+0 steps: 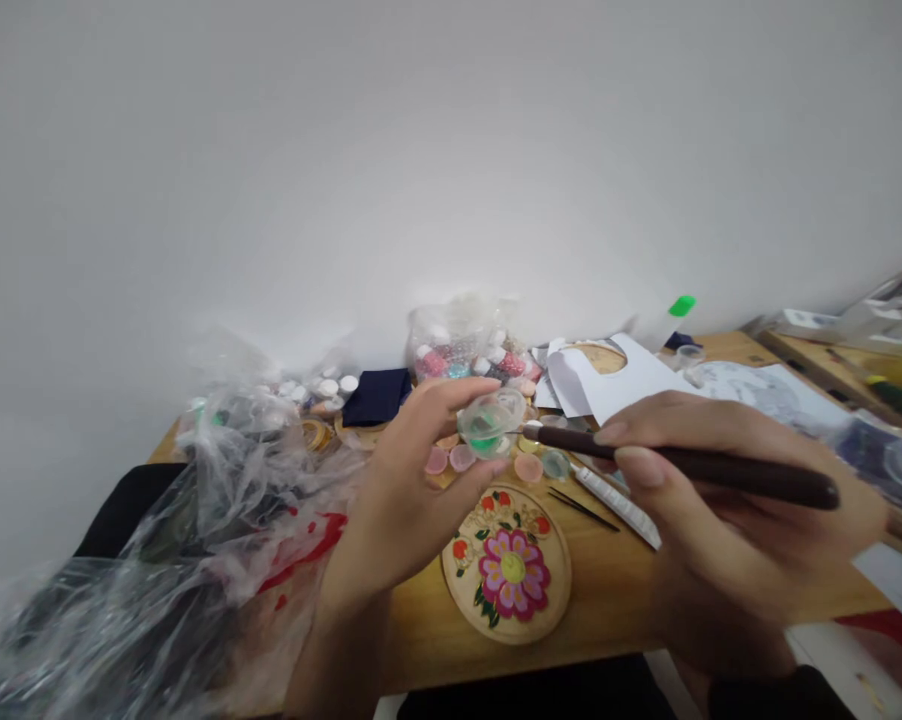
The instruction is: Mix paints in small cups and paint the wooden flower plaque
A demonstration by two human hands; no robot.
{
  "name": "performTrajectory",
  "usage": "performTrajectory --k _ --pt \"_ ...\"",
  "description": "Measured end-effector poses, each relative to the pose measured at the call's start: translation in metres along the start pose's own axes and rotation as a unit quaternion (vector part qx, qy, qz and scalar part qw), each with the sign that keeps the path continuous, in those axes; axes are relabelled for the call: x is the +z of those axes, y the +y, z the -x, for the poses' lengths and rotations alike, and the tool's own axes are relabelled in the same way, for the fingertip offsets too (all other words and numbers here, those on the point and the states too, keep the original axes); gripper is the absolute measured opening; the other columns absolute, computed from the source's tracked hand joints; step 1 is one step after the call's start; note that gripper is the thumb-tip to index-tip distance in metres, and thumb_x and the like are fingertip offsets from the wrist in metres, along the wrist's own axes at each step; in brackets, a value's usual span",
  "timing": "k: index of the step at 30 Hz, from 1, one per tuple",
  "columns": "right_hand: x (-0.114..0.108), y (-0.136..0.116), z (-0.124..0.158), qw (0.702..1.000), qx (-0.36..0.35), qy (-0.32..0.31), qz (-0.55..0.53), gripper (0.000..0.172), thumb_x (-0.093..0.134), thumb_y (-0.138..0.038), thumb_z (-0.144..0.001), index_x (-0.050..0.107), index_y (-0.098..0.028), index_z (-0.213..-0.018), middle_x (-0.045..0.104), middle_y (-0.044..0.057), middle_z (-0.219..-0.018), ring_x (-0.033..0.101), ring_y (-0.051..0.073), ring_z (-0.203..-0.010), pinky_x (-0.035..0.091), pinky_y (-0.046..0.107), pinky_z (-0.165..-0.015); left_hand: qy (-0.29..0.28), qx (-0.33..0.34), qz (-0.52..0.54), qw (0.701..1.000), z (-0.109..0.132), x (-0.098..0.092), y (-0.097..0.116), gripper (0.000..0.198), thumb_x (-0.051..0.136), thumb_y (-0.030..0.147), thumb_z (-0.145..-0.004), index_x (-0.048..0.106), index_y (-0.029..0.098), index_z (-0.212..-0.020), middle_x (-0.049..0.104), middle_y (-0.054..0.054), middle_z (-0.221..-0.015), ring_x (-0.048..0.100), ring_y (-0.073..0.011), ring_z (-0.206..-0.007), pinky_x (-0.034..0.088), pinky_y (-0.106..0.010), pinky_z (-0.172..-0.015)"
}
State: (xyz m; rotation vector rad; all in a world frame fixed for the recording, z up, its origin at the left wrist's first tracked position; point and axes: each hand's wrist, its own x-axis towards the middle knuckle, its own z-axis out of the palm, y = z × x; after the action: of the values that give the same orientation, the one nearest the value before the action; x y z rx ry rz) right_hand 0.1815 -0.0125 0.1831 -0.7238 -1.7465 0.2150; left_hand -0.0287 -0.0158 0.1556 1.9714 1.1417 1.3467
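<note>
Both hands are raised above the wooden counter (421, 640), apart from each other: the left hand (421, 480) pinches a small clear plastic cup with green contents (487, 428) between thumb and fingers, and the right hand (736, 480) grips a slim dark-brown tool with a thin tip (751, 476), pen-fashion. Its tip is at the cup's side; whether it touches the green cannot be told. Below lies a round, pale wooden disc (550, 612), flat on the counter. Colouring there looks well advanced: the large pink-and-purple flower with a yellow centre (512, 569), several orange-red blooms (460, 549) and dark-green leaves (485, 607) appear filled, while some outlined shapes near the upper edge seem bare and left to do.
</note>
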Motion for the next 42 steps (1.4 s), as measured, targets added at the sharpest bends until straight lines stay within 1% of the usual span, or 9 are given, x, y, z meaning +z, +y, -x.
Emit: performTrajectory --k 4,5,8,15,23,29,33,38,42 --pt "0.009 0.002 -0.005 0.999 -0.003 -0.037 -0.004 0.008 0.066 -0.017 -0.086 0.066 -0.025 -0.084 0.069 -0.003 -0.073 0.063 0.009 -0.059 0.049 0.022 -0.049 -0.026 -0.008 0.01 1.0 -0.005 -0.001 -0.007 0.052 0.072 0.018 -0.082 0.056 0.032 -0.129 0.06 -0.006 -0.132 0.06 -0.025 -0.122 0.054 -0.043 -0.103" --pt "0.012 0.002 -0.005 1.0 0.004 -0.016 -0.01 0.007 0.066 -0.019 -0.087 0.065 -0.024 -0.081 0.068 -0.004 -0.072 0.061 0.008 -0.058 0.049 0.021 -0.05 -0.036 -0.017 0.014 0.999 -0.007 -0.001 -0.009 0.051 0.073 0.021 -0.081 0.057 0.031 -0.129 0.059 -0.006 -0.135 0.06 -0.0256 -0.123 0.056 -0.041 -0.1" --pt "0.021 0.006 -0.004 0.996 0.093 -0.011 -0.002 0.015 0.062 -0.028 -0.091 0.064 -0.023 -0.077 0.064 -0.003 -0.073 0.061 0.008 -0.064 0.052 0.021 -0.06 -0.017 -0.024 -0.016 0.999 -0.011 0.0 -0.016 0.055 0.079 0.029 -0.076 0.06 0.028 -0.127 0.06 -0.005 -0.131 0.059 -0.0279 -0.123 0.059 -0.04 -0.094" --pt "0.022 0.026 -0.003 0.973 0.168 -0.042 -0.156 0.03 0.059 -0.048 -0.091 0.056 -0.02 -0.08 0.056 -0.008 -0.069 0.057 0.002 -0.062 0.05 0.012 -0.058 -0.056 -0.075 0.006 0.996 -0.015 0.005 -0.018 0.054 0.079 0.04 -0.076 0.061 0.033 -0.125 0.06 0.002 -0.128 0.058 -0.0311 -0.121 0.058 -0.044 -0.097" --pt "0.022 0.029 -0.001 0.957 0.215 -0.069 -0.183 0.044 0.061 -0.062 -0.084 0.05 -0.019 -0.078 0.05 -0.006 -0.064 0.05 0.004 -0.055 0.043 0.017 -0.048 -0.094 -0.015 -0.02 0.995 -0.011 0.013 -0.028 0.055 0.077 0.039 -0.075 0.061 0.022 -0.125 0.065 -0.006 -0.123 0.063 -0.029 -0.113 0.058 -0.045 -0.094" --pt "0.028 0.021 0.01 0.947 0.222 -0.104 -0.208 0.046 0.062 -0.064 -0.082 0.05 -0.02 -0.079 0.048 -0.007 -0.055 0.048 0.005 -0.047 0.04 0.02 -0.045 -0.106 -0.047 0.029 0.993 0.017 0.016 -0.022 0.051 0.076 0.037 -0.073 0.064 0.024 -0.121 0.065 -0.009 -0.121 0.065 -0.0283 -0.111 0.058 -0.045 -0.092" --pt "0.03 0.007 0.02 0.945 0.209 -0.145 -0.205 0.041 0.066 -0.057 -0.083 0.053 -0.019 -0.077 0.052 -0.006 -0.054 0.05 0.005 -0.048 0.039 0.019 -0.045 -0.083 -0.071 0.069 0.992 0.044 0.017 -0.023 0.051 0.075 0.029 -0.072 0.062 0.019 -0.121 0.063 -0.013 -0.127 0.061 -0.0293 -0.119 0.054 -0.048 -0.098" --pt "0.039 0.0 0.029 0.925 0.263 -0.188 -0.201 0.04 0.067 -0.055 -0.082 0.055 -0.017 -0.079 0.055 -0.005 -0.052 0.05 0.005 -0.044 0.038 0.019 -0.041 -0.051 -0.125 0.103 0.985 0.066 0.015 -0.027 0.048 0.074 0.018 -0.07 0.064 0.018 -0.117 0.064 -0.014 -0.126 0.062 -0.0286 -0.119 0.052 -0.049 -0.099" --pt "0.048 -0.008 0.034 0.919 0.262 -0.213 -0.204 0.035 0.068 -0.05 -0.084 0.057 -0.016 -0.079 0.057 -0.004 -0.055 0.052 0.005 -0.046 0.042 0.019 -0.045 -0.03 -0.154 0.165 0.974 0.083 0.013 -0.03 0.049 0.073 0.014 -0.07 0.062 0.017 -0.118 0.064 -0.015 -0.128 0.062 -0.0287 -0.12 0.052 -0.049 -0.1"
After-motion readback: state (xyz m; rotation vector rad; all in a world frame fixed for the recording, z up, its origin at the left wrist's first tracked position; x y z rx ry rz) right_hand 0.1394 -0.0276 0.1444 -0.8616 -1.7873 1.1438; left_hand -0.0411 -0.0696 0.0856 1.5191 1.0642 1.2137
